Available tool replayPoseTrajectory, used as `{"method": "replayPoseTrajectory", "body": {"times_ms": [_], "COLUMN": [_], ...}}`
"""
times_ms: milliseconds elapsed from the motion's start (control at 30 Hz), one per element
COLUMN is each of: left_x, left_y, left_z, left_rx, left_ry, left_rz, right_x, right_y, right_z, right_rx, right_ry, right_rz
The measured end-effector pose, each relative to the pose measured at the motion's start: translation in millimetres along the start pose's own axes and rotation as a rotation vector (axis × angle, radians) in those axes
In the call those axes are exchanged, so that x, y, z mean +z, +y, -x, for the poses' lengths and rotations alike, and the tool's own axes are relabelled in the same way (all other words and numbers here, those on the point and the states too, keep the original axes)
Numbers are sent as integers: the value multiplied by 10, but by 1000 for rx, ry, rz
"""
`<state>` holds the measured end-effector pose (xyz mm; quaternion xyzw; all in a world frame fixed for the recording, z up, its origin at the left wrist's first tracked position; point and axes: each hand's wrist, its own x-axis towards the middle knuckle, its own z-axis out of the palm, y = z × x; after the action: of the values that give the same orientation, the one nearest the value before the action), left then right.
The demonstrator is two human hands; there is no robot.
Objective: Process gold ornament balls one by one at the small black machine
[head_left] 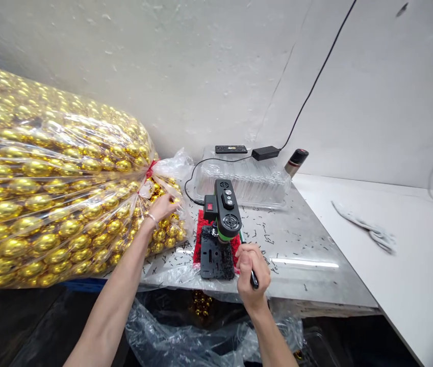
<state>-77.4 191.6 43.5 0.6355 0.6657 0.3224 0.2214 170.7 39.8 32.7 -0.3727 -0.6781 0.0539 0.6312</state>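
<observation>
My left hand [163, 206] reaches into the opening of a large clear plastic bag [55, 188] of shiny gold balls. Its fingers are bent together over the balls [170, 232] at the bag's mouth; what they grip, if anything, is too small to name. My right hand [252, 272] is wrapped round the black handle [254, 281] of a small press machine [228, 211]. The machine has a black head with a red switch and a flat black base plate [217, 255], which stands on a red mat [197, 250]. No ball shows on the plate.
Behind the machine are clear plastic trays [239, 183], a power adapter [265, 153] with a cable, a black remote-like device [231, 149] and a bottle [296, 162]. Dark scraps litter the metal table [293, 234]. Below its front edge hangs a clear bag [178, 339] near gold balls [202, 304].
</observation>
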Motion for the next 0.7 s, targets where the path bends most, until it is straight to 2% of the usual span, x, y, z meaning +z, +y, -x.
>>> {"method": "replayPoseTrajectory", "body": {"times_ms": [100, 167, 267, 367, 467, 567, 700], "left_x": [-139, -154, -48, 184, 483, 770, 1019], "left_y": [-64, -92, -84, -13, 82, 150, 172], "left_z": [245, 446, 768, 1062, 1273, 1371, 1366], "left_rx": [-128, -180, -269, -392, -428, -431, -305], "left_ry": [0, 22, 6, -69, -161, -230, -221], "left_rz": [485, 672, 903, 1169, 1178, 1033, 739], "right_x": [10, 12, 6, -5, -16, -25, -33], "right_y": [-6, -10, -15, -28, -58, -109, -176], "right_z": [-1, 0, 3, -8, -57, -155, -284], "right_rx": [1, 11, 17, 9, 18, 60, 113], "right_ry": [14, 14, 11, 1, -1, 12, 18], "right_rz": [10, 19, 23, 36, 31, 17, 4]}}
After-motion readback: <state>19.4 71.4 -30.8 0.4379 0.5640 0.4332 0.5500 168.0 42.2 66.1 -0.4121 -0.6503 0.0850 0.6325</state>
